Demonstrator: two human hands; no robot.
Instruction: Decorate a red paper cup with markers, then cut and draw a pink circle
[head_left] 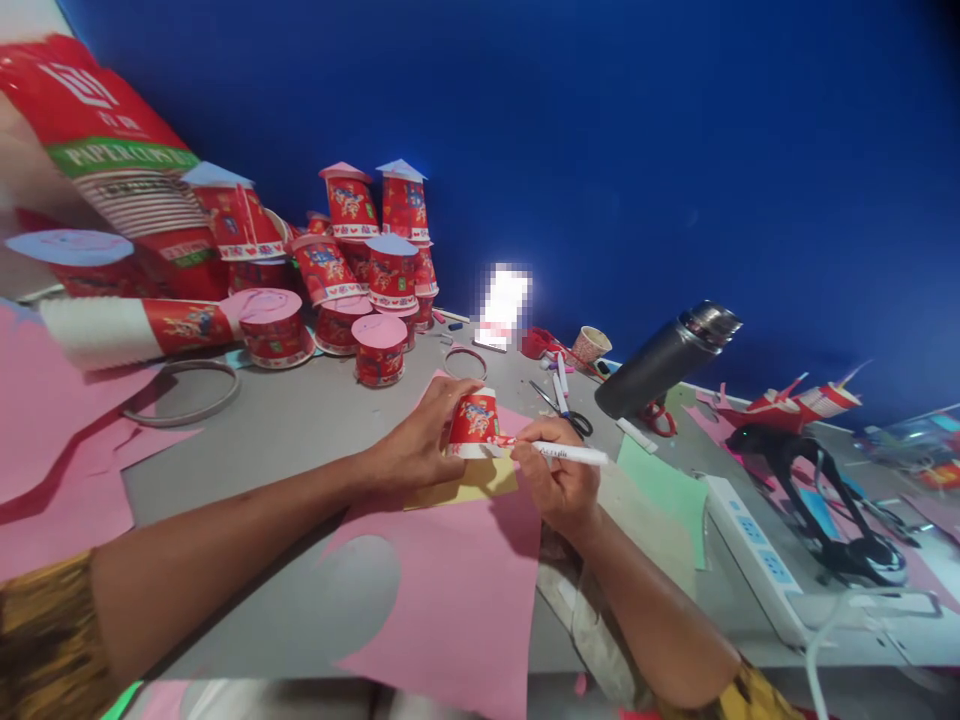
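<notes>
Two hands [431, 435] [559, 480], two rings [232, 385] [486, 362], one black bottle [656, 362], one power strip [756, 560]. Lots of red cups [474, 418], too jumbled to count.

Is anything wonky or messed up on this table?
Yes: a long stack of white-and-red paper cups lies on its side at the left instead of standing up. The big pink paper sheet in front has a rounded bite missing, probably cut out.
</notes>
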